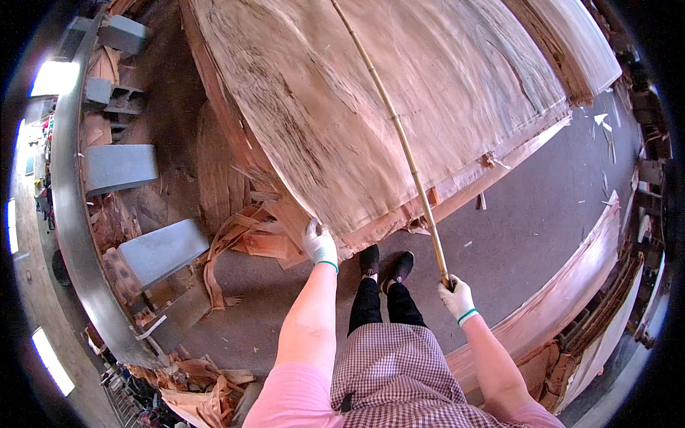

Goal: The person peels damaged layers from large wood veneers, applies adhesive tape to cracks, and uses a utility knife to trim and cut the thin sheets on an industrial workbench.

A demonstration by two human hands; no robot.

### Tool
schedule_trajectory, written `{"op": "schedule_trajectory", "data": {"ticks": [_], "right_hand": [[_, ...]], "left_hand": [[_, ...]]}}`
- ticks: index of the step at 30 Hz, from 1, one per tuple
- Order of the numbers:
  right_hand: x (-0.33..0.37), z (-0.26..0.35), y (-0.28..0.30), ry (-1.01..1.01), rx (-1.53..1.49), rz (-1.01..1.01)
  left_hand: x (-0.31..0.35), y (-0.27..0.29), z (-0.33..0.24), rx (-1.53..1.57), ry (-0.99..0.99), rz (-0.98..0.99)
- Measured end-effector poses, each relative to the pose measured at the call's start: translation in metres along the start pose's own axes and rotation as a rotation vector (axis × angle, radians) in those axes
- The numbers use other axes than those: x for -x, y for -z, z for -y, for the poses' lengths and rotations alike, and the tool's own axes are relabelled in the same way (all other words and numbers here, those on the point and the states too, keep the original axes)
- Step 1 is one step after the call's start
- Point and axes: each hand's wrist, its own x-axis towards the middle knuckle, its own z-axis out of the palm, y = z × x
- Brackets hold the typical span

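Note:
A large thin sheet of wood veneer (307, 107), pale brown with dark grain streaks, lies on top of a broad stack in front of me. My left hand (320, 244), in a white glove with a green cuff, is closed on the sheet's near left corner. A long bamboo pole (397, 128) slants across the sheet toward its far side. Its near end is in my right hand (457, 298), gloved the same way, with the fingers wrapped round it. Below the top sheet, the stack's ragged near edge (457, 203) shows.
Torn veneer scraps (267, 235) heap beside the stack's left side. Grey blocks (164, 250) line a metal rail (71, 214) farther left. Another veneer stack (578, 43) stands at far right, and a long veneer strip (556, 292) lies at right. My shoes (397, 267) stand by the near edge.

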Motion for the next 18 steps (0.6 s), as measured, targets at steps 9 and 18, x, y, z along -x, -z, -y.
{"op": "schedule_trajectory", "data": {"ticks": [9, 18], "right_hand": [[0.019, 0.012, 0.016, 0.241, 0.004, -0.316], [0.024, 0.083, 0.101, 0.497, 0.163, -0.296]], "left_hand": [[0.024, 0.041, -0.082, -0.068, -0.119, 0.165], [0.126, 0.035, -0.290, 0.317, -0.544, 0.317]]}}
